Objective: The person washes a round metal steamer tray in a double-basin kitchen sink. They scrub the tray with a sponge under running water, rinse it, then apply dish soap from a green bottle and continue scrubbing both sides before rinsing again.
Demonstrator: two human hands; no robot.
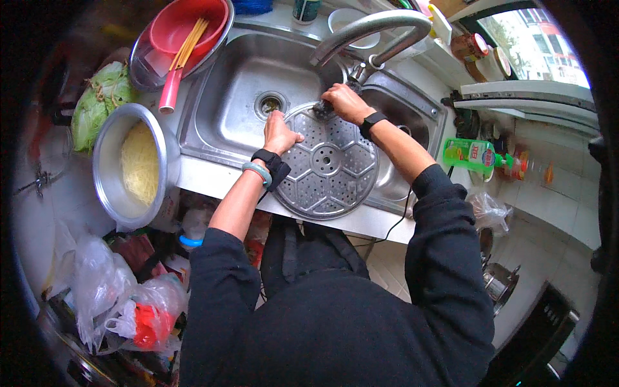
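Observation:
A round perforated metal steamer plate (346,186) lies across the front edge and divider of the double-bowl steel sink. My left hand (279,137) grips its left rim, thumb over the upper face. In my right hand (344,102) is a dark scouring pad (323,110), pressed on the far part of the plate. The left bowl (232,87) shows a drain strainer (271,104) with scraps in it. Part of the smaller right bowl (391,181) is hidden by the plate and my right forearm. Above the sink arches a metal faucet (372,22).
Left of the sink stand a metal pot (167,145) with pale shreds, a cabbage (96,106), and a red bowl (164,29) with chopsticks (191,41). A green dish-soap bottle (466,154) is at right. Plastic bags (145,309) sit low left.

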